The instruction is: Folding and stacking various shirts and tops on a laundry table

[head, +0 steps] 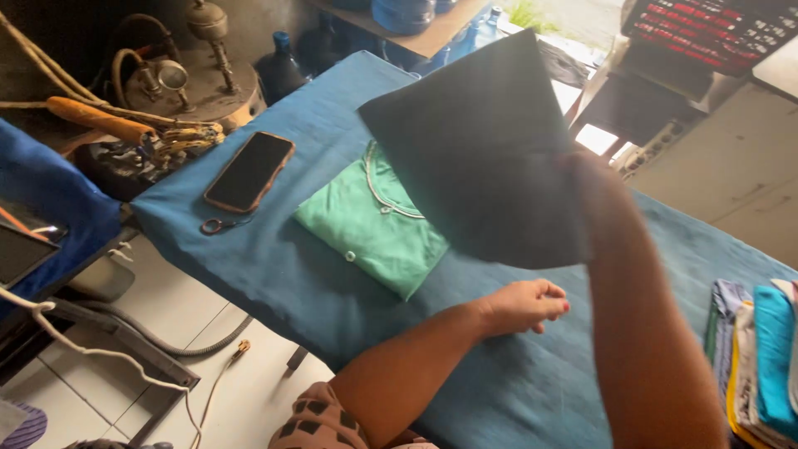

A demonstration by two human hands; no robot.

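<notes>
Board: dark flat board (482, 150) lifted and tilted above green folded garment (374, 220), partly hiding it.
Right hand: raised at the board's right edge; hand hidden behind board and forearm, grip cannot tell.
Left hand (524, 306): loosely curled, empty, resting on blue padded table (332, 291) near the garment.
Around: phone (249, 171), small scissors (218, 224), stack of folded clothes (761, 357) at right.

Dark board (486, 154) overhangs green garment (370, 224) (left side open).
</notes>
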